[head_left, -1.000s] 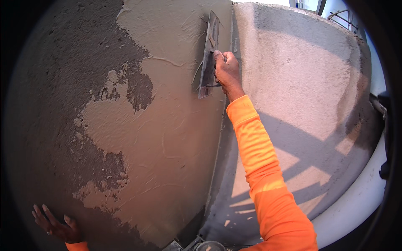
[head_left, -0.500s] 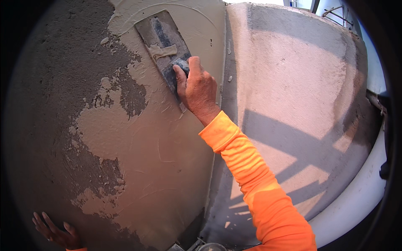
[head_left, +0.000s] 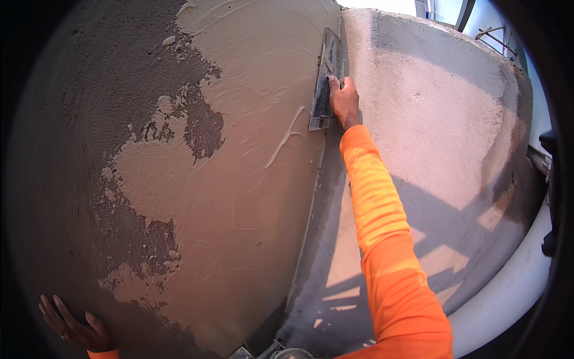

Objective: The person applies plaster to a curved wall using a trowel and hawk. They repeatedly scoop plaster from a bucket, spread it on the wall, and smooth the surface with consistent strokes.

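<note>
My right hand (head_left: 345, 99) grips the handle of a plastering trowel (head_left: 323, 110). The blade stands nearly upright against the right edge of the wet plaster (head_left: 239, 179), beside the inner corner. A smear of plaster marks the back of the blade. Pale plaster covers the wall from the corner leftward and ends in a ragged border over rough dark grey wall (head_left: 78, 155). A raised curved ridge of plaster (head_left: 284, 137) lies just left of the trowel. At the lower left, my left hand (head_left: 75, 326) rests with spread fingers on the dark wall, holding nothing.
Right of the corner stands a pale, rough wall (head_left: 424, 113) crossed by shadows. A thick white pipe (head_left: 508, 293) curves along the lower right. Metal bars (head_left: 496, 39) show at the top right. Partly visible metal gear (head_left: 293, 353) sits at the bottom edge.
My right hand has carried the trowel rightward to the corner and turned its blade more upright. A fresh plaster ridge shows where it passed. My left hand stays at the lower left.
</note>
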The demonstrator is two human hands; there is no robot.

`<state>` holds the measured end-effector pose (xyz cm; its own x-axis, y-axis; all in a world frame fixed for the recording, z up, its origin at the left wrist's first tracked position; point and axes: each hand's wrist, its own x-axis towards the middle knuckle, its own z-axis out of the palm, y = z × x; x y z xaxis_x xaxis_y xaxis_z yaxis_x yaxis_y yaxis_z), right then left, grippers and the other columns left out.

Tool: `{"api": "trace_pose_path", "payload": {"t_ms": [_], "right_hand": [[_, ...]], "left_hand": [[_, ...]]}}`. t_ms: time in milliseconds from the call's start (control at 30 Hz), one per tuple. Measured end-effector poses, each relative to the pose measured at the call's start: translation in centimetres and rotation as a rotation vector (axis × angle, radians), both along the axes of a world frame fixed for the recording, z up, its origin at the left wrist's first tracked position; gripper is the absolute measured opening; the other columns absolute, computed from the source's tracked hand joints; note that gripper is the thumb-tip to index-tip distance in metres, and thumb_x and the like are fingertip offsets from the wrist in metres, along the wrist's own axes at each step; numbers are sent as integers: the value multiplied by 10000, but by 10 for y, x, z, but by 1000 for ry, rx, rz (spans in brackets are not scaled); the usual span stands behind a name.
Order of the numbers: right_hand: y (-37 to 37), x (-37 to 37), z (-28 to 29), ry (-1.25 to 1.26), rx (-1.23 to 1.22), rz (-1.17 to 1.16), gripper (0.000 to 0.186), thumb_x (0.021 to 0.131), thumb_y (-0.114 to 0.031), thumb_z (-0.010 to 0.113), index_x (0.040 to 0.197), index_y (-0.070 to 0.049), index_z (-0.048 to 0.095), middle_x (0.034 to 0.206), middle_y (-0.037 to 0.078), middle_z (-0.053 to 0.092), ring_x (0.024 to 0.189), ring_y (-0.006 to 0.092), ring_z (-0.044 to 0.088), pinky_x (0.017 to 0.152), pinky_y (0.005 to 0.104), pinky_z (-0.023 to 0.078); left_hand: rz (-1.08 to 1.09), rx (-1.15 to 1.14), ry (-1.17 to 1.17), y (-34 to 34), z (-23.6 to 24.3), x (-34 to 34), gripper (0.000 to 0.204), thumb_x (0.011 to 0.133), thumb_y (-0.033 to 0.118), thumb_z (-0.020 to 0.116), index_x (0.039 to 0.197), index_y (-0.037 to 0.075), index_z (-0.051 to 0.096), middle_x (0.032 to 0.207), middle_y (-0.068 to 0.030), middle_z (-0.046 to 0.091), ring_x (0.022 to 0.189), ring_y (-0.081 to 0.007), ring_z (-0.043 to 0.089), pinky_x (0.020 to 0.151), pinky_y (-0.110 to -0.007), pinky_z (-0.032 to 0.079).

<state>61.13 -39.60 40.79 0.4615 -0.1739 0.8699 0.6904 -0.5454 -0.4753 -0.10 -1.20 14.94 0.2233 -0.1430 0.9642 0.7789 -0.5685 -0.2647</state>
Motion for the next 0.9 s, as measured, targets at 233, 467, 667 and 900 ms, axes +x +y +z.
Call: {"api": "trace_pose_path", "payload": {"t_ms": [233,467,667,900], "right_hand": [[30,-77,-62,-231,-69,244,499,1021,-468,660,1028,24,575,813,227,657,761,303,667,713,417,529],[84,-230,-172,-262,-247,586,347,1013,-334,676,1080,-28,527,749,203,655,692,416,701,564,467,534],[31,-173,-216,-113,36,564,307,1001,-288,692,1030,-18,548,794,182,661,700,357,694,622,428,531],[-44,-44,-206,-22,176,279,397,1013,-375,664,1027,16,598,862,199,669,802,314,648,756,430,522]], "left_hand": [[-15,23,-11,4,-3,2,615,1106,453,362,1533,21,465,1573,-234,465,1451,-454,439,1185,-586,358],[-43,8,-26,4,-1,0,630,1073,482,406,1538,66,486,1595,-189,462,1479,-418,418,1199,-570,335],[-50,24,-23,7,-3,0,617,1046,454,436,1543,92,492,1609,-155,459,1485,-404,414,1202,-566,329],[-26,70,5,8,-3,1,609,1056,445,432,1531,69,493,1583,-194,470,1457,-422,441,1189,-569,353]]}}
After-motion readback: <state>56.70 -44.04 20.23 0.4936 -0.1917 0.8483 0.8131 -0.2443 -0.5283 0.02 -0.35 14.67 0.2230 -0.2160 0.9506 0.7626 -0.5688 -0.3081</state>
